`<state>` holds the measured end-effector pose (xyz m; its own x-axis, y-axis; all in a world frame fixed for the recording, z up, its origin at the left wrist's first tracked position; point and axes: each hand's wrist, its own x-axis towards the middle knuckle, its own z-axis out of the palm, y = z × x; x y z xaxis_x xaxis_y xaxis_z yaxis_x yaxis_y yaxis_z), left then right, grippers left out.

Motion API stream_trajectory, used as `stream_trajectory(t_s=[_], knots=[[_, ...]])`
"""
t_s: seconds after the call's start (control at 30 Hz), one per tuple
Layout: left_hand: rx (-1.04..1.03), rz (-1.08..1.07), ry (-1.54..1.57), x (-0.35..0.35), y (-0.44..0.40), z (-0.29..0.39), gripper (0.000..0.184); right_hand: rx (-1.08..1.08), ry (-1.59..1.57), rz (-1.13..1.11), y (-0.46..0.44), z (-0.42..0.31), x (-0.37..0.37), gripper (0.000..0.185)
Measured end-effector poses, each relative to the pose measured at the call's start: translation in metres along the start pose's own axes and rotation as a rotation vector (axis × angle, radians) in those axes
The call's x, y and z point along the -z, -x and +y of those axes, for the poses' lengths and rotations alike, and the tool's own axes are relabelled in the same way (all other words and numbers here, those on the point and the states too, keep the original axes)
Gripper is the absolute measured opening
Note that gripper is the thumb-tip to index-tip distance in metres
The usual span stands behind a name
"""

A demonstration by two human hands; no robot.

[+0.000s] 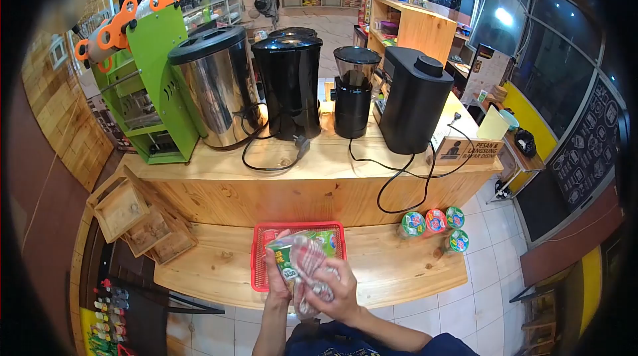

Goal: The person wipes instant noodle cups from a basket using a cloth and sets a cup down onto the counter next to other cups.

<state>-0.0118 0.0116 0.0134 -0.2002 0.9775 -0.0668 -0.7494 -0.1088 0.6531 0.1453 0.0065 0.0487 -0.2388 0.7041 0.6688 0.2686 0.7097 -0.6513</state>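
The left hand [276,286] grips a green printed packet [284,260]; the right hand [340,289] is closed around a bunched red-and-white checked cloth [308,260] against it. Both are held above a red rectangular plastic basket [255,276] on the pale wooden desk [405,276]. Beyond, to the right, stand four round cups with green or red printed lids [413,224]. Farther back stands a silver metal canister with a black lid [216,97].

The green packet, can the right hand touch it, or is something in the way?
Something is in the way: the checkered cloth, bunched in the right hand, sits between that hand and the green packet. I see nothing between the packet and the left hand, which holds it.
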Motion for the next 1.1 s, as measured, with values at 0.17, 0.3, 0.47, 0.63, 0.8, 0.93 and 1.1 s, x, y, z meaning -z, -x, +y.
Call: stream_trajectory(t_s=[0.17,0.3,0.47,0.63,0.8,0.93,1.1], knots=[[0.123,-0.086,0.017,0.009,0.007,-0.010,0.082,-0.007,-0.040,0.081,-0.028,0.004,0.007,0.035],[0.069,0.064,0.100,-0.018,0.012,-0.025,0.083,-0.011,-0.070,0.133,-0.061,0.005,0.019,0.031],[0.053,0.035,0.075,0.007,-0.004,-0.006,0.081,-0.038,-0.088,0.045,-0.014,0.005,0.002,0.033],[0.052,-0.013,0.061,0.008,0.003,-0.006,0.081,-0.049,-0.069,0.040,-0.019,0.004,0.004,0.034],[0.064,-0.042,0.073,-0.022,0.015,-0.022,0.082,-0.047,-0.059,0.131,-0.064,0.007,0.021,0.028],[0.020,-0.007,0.072,0.009,-0.001,-0.020,0.082,-0.050,-0.069,0.038,-0.027,0.008,0.009,0.036],[-0.064,0.025,-0.006,0.004,-0.006,-0.001,0.082,-0.044,-0.061,-0.003,-0.006,-0.001,0.001,0.033]])
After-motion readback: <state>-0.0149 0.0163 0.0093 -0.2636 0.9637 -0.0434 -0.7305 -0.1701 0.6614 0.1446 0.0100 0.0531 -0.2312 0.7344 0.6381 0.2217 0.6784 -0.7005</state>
